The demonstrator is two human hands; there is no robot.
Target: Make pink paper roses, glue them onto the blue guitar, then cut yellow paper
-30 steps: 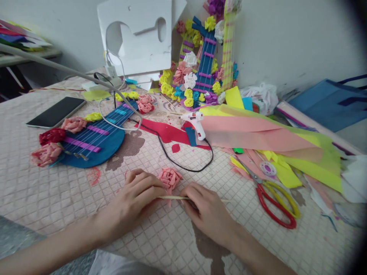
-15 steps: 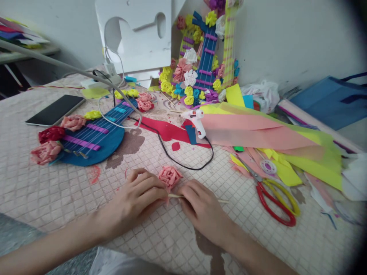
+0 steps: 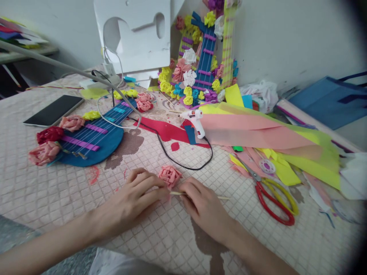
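Observation:
Close to the table's front, my right hand (image 3: pixel 202 204) is closed around a thin wooden stick (image 3: pixel 223 198), whose tail sticks out to the right. The stick's other end reaches my left hand (image 3: pixel 145 196), whose fingers are pinched on a bit of pink paper at that end. Just beyond my fingertips, between both hands, sits a pink paper rose (image 3: pixel 169 176). My fingers hide how the paper and the stick meet, and whether the rose is joined to them.
A white glue gun (image 3: pixel 195 120) with a black cord lies ahead. Red-and-yellow scissors (image 3: pixel 271 194) are at right, before pink and yellow paper sheets (image 3: pixel 258 131). A blue paper guitar (image 3: pixel 106 143) with roses and a phone (image 3: pixel 54 110) lie left. Decorated guitars (image 3: pixel 205 68) lean behind.
My hands stay in nearly the same place by the rose. The stick has shifted and tilted very slightly between my fingers, and the whole view has drifted a little.

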